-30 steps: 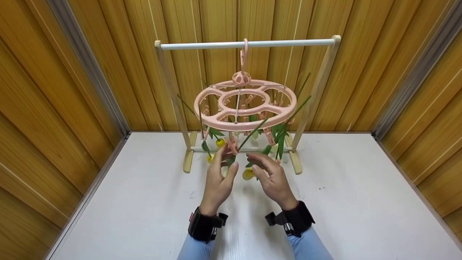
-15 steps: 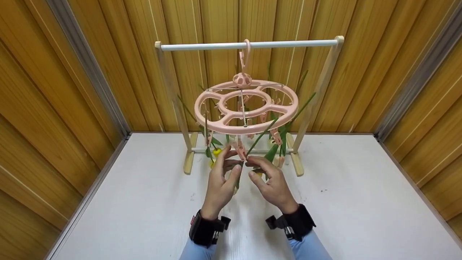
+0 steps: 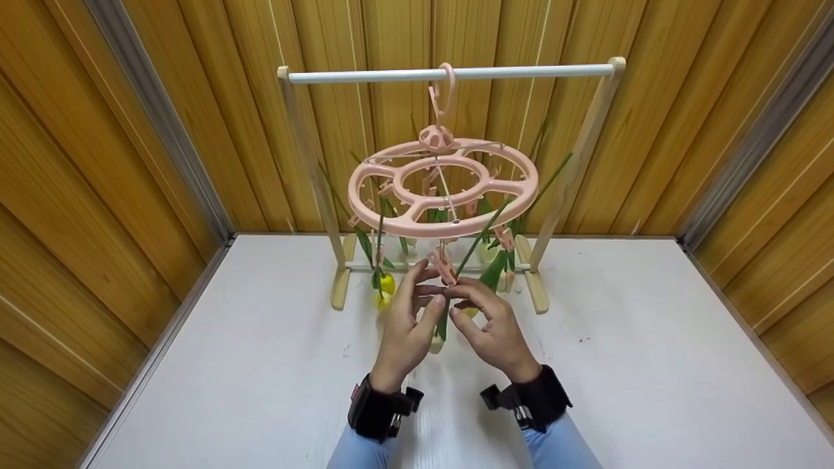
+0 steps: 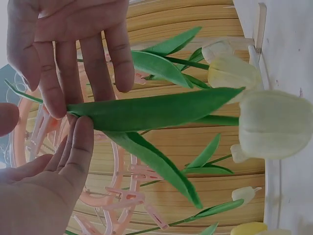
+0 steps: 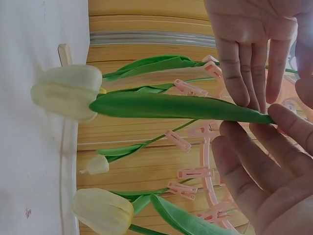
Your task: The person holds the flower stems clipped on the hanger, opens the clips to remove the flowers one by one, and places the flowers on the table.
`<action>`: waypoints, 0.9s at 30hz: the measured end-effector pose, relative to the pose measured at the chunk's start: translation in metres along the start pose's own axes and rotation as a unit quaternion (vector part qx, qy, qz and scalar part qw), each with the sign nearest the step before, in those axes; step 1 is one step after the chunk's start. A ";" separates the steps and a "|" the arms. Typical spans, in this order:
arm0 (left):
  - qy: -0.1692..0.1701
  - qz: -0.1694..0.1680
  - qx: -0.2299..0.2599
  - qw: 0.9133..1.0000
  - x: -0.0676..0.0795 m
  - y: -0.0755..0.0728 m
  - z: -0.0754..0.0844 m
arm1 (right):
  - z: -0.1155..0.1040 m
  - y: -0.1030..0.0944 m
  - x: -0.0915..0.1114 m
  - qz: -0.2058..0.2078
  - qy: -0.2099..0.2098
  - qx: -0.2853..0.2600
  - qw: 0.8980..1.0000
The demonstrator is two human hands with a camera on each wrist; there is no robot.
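A pink round clip hanger [image 3: 430, 227] bears several artificial tulips, head down, in its clothespins. One clothespin [image 3: 444, 268] hangs at the front, just above both hands. Beneath it hangs a white tulip [image 4: 275, 124], whose long green leaf [image 5: 166, 106] runs up between the hands. My left hand [image 3: 407, 332] is on its left side, fingertips touching the leaf's base with the thumb apart. From the right, my right hand [image 3: 492, 326] brings its nearly straight fingers to the same spot, thumb also apart. Neither hand curls round the stem.
A white rod [image 3: 365, 76] on a wooden stand [image 3: 576, 163] carries the hanger. Yellow tulips [image 3: 385, 283] hang left of the hands, and another clothespin [image 3: 504, 238] hangs to the right. Below lies a white tabletop [image 3: 260, 365], with wood-look panels [image 3: 228, 130] behind.
The hanger has turned a little, bringing the front clothespin and white tulip rightward. My left hand has moved right with them, and the fingertips of both hands have come together at the leaf.
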State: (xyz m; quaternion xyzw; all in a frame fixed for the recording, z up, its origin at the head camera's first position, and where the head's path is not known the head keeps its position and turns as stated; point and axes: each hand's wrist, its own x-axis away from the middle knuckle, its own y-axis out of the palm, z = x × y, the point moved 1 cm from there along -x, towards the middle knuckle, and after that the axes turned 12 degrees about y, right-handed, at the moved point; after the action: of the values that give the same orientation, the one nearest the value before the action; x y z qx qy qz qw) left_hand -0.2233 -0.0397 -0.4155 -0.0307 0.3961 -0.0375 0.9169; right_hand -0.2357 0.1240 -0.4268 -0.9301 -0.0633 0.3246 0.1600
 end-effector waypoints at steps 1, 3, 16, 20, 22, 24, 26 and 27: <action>-0.004 0.000 0.007 1.000 -0.001 0.001 0.000 | 0.000 -0.001 -0.001 0.001 -0.003 0.002 1.000; -0.011 0.002 0.019 1.000 -0.003 0.002 -0.002 | 0.000 -0.002 -0.001 0.003 -0.007 0.005 1.000; -0.020 0.012 -0.015 1.000 -0.009 0.004 -0.003 | 0.002 -0.005 0.000 0.011 -0.021 0.027 0.999; 0.002 0.014 -0.044 0.999 -0.011 0.003 -0.003 | 0.001 -0.005 0.000 0.011 -0.022 0.028 0.999; 0.017 0.015 -0.055 0.998 -0.013 0.003 -0.004 | 0.001 -0.006 0.000 0.011 -0.020 0.027 0.999; 0.027 0.016 -0.057 0.998 -0.014 0.003 -0.005 | 0.001 -0.006 0.000 0.012 -0.019 0.027 0.999; 0.035 0.019 -0.055 0.998 -0.015 0.002 -0.006 | 0.001 -0.006 0.000 0.013 -0.018 0.027 0.999; 0.039 0.020 -0.053 0.998 -0.015 0.002 -0.007 | 0.001 -0.005 0.000 0.013 -0.019 0.028 0.999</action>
State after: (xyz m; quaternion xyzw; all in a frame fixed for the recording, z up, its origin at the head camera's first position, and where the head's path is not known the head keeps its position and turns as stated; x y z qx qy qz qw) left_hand -0.2388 -0.0369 -0.4096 -0.0694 0.4333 0.0009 0.8986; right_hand -0.2358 0.1293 -0.4255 -0.9198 -0.0454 0.3455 0.1803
